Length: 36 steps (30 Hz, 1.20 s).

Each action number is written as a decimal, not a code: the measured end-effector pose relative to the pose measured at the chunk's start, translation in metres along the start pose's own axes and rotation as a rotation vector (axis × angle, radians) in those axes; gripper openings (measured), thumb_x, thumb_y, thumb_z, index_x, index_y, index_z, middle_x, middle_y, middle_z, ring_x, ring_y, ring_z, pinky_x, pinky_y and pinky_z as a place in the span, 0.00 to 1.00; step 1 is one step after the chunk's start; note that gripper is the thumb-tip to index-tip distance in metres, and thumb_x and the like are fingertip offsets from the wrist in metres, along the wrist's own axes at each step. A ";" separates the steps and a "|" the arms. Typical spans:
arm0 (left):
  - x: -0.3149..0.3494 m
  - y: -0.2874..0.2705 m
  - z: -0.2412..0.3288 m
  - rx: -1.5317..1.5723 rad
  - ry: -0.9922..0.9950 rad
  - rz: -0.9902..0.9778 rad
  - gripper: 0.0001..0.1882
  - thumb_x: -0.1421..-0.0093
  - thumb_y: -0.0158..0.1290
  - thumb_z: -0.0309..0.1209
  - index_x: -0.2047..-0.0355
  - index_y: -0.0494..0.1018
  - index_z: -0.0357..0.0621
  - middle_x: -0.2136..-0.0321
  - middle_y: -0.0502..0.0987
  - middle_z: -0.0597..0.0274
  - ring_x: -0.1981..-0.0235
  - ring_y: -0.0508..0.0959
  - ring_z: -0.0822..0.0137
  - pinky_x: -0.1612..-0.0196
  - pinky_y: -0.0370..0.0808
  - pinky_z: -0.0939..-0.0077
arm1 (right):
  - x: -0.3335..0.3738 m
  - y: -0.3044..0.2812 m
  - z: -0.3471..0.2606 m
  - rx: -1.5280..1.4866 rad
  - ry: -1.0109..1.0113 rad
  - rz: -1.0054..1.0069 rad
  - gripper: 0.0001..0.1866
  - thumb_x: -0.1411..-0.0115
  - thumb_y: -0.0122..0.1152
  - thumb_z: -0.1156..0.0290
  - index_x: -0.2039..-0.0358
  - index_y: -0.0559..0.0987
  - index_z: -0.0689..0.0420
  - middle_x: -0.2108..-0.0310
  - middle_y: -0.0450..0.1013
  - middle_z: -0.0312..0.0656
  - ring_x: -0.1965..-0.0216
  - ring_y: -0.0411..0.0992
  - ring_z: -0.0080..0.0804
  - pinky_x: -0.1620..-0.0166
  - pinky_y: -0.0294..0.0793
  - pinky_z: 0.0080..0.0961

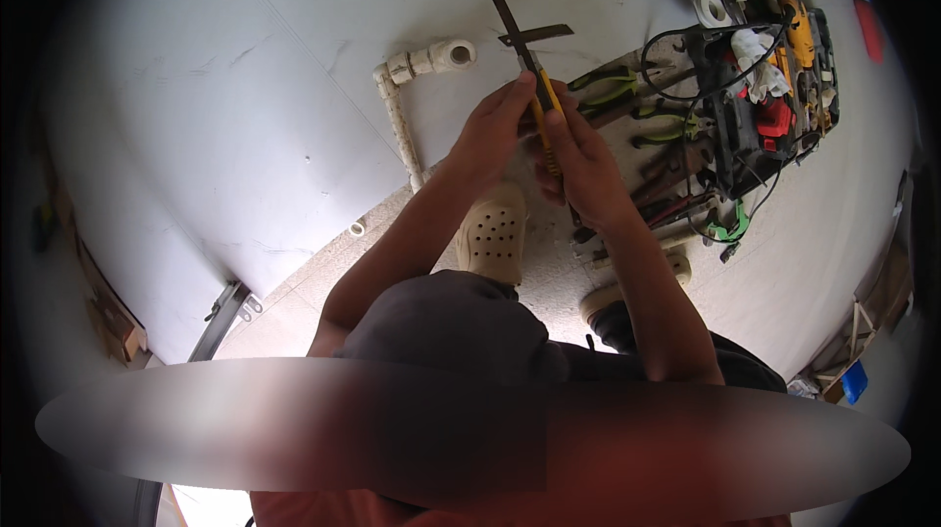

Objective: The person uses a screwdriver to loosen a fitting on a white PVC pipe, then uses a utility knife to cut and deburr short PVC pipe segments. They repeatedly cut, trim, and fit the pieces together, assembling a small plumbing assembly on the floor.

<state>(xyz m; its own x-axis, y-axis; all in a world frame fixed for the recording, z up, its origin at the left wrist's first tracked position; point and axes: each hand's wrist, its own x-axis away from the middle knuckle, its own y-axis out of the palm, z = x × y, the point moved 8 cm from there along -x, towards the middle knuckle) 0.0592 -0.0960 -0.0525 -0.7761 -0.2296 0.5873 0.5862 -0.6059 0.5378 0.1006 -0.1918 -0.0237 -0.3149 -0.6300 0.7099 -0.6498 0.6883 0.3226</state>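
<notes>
Both my hands hold a yellow-handled tool [545,115] with a long dark blade and a short cross piece, raised in front of a white wall. My left hand [495,130] pinches the tool near the top of its handle. My right hand [578,159] wraps the lower handle. The blade tip points up and left, close to a white plastic pipe [404,105] with an elbow fitting that runs down the wall to the floor.
A pile of hand tools [627,96] with green and yellow handles lies on the floor at the right, next to an open tool case [774,86] with cables. My feet in pale perforated clogs [493,233] stand on the tiled floor.
</notes>
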 end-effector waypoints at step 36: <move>0.019 0.020 0.060 0.330 0.182 0.261 0.16 0.26 0.50 0.42 0.48 0.66 0.43 0.72 0.67 0.68 0.76 0.66 0.76 0.73 0.68 0.78 | 0.032 0.008 -0.016 -0.202 -0.311 0.416 0.49 0.30 0.23 0.28 0.56 0.76 0.66 0.59 0.78 0.48 0.58 0.76 0.37 0.49 0.75 0.32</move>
<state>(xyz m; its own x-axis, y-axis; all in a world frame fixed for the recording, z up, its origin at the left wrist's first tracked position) 0.0708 -0.0668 0.0058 -0.6036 -0.4903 0.6287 0.7872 -0.2416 0.5674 0.0968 -0.2005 0.0115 -0.7258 -0.3453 0.5950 -0.2906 0.9378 0.1898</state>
